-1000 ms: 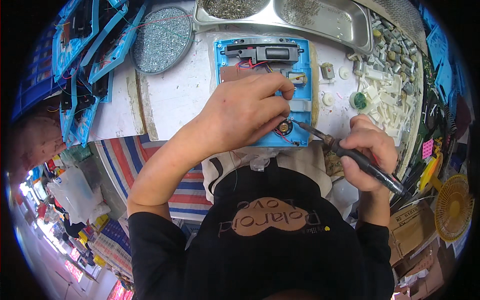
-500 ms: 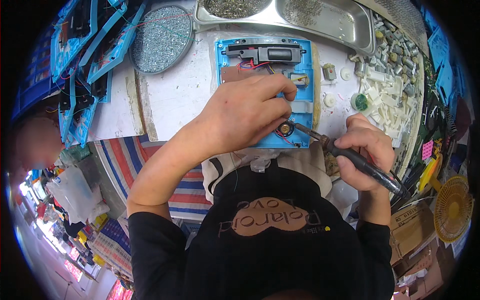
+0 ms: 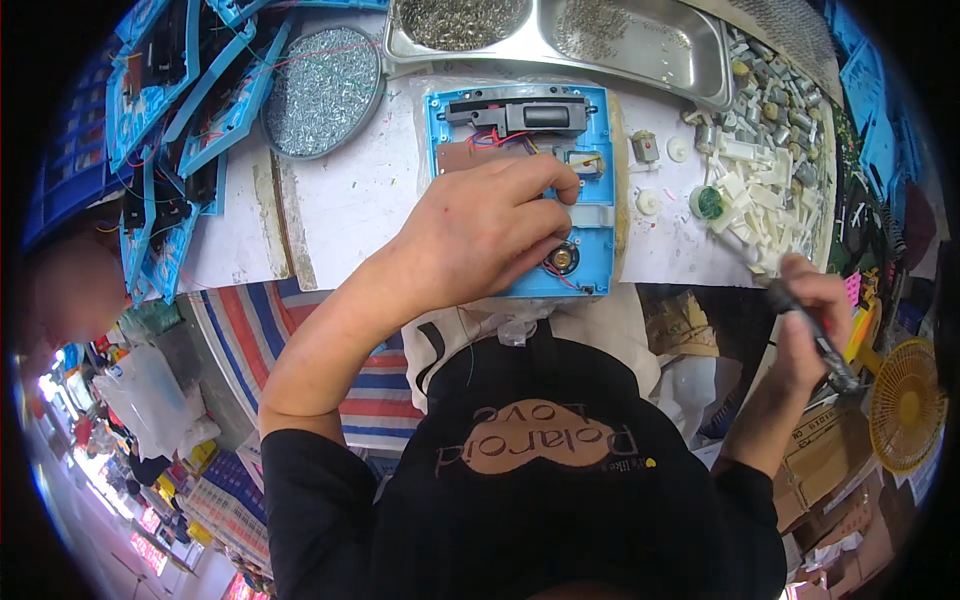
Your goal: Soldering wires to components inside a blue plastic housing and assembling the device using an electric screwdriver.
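Note:
A blue plastic housing (image 3: 598, 240) lies open on the table in front of me. Over its middle rests my left hand (image 3: 488, 228), fingers curled together near a small round speaker (image 3: 562, 259); what they pinch is hidden. The hand also covers part of a brown circuit board (image 3: 457, 156). A long black part (image 3: 543, 117) sits along the housing's far side, with red and blue wires beside it. Off to the right, beyond the table's near edge, my right hand (image 3: 812, 318) is closed round the black handle of a soldering iron (image 3: 822, 350), its tip pointing up and left.
A round tray of silvery screws (image 3: 322, 92) stands at the far left. Behind the housing is a steel tray (image 3: 640, 45) with small metal parts. White plastic pieces (image 3: 765, 195) and small motors (image 3: 780, 110) are heaped right. Blue housings (image 3: 160, 150) stack left; a yellow fan (image 3: 907, 393) stands right.
My right hand has drawn the soldering iron away from the speaker, out to the right. My left hand stays over the housing, almost unmoved.

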`<state>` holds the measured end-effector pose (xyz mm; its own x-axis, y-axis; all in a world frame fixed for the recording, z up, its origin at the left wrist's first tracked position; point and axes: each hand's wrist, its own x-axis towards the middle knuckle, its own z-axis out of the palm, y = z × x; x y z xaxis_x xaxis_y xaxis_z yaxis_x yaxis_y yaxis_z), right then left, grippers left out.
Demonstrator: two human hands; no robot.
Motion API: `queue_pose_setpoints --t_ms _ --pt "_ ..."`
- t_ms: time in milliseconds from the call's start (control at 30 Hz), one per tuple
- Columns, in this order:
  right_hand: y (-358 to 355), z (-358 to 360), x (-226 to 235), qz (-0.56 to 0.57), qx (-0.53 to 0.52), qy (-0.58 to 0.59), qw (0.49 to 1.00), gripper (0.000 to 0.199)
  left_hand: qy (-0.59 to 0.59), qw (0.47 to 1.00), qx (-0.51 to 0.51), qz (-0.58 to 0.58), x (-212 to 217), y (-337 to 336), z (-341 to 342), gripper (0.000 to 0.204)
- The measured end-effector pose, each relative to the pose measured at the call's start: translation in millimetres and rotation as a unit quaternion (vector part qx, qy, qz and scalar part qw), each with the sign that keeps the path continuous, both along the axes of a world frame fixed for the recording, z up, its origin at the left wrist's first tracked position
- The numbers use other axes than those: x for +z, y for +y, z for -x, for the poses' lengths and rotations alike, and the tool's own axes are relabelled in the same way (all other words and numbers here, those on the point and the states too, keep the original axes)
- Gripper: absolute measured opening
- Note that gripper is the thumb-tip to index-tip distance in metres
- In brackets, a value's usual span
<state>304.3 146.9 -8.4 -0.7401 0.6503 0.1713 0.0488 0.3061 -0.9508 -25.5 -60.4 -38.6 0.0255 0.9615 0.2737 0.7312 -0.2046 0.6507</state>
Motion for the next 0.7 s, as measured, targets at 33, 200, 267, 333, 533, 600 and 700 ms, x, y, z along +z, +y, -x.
queue_pose_setpoints --t_ms 33,200,267,333,533,600,700 --pt "17.0 -31.8 2.3 -0.008 -0.024 -0.003 1.000 0.035 -0.009 1.000 -0.012 0.005 2.1 4.6 1.9 0.021" --pt "73.0 -119.6 35.0 0.009 -0.347 0.145 0.926 0.024 0.023 0.999 -0.016 0.016 -0.7 2.7 3.8 0.018" --pt "108.2 -172.9 36.0 -0.035 -0.421 0.169 0.891 0.018 0.003 1.000 0.003 0.017 4.8 5.3 -5.2 0.016" --pt "123.0 -187.6 49.2 -0.070 -0.497 0.173 0.848 0.009 -0.011 1.000 0.001 0.021 6.7 8.6 -8.2 0.017" --pt "182.3 -181.2 20.0 -0.091 -0.523 0.103 0.841 0.008 -0.012 1.000 0.014 0.020 5.2 3.0 -8.9 0.018" --pt "203.1 -176.3 10.5 -0.084 -0.496 0.028 0.864 0.010 0.009 1.000 0.009 -0.002 1.9 -1.1 -1.4 0.017" --pt "245.7 -215.0 -14.0 0.060 -0.440 -0.031 0.895 0.029 -0.016 1.000 -0.008 0.007 -1.6 -3.2 2.4 0.016"
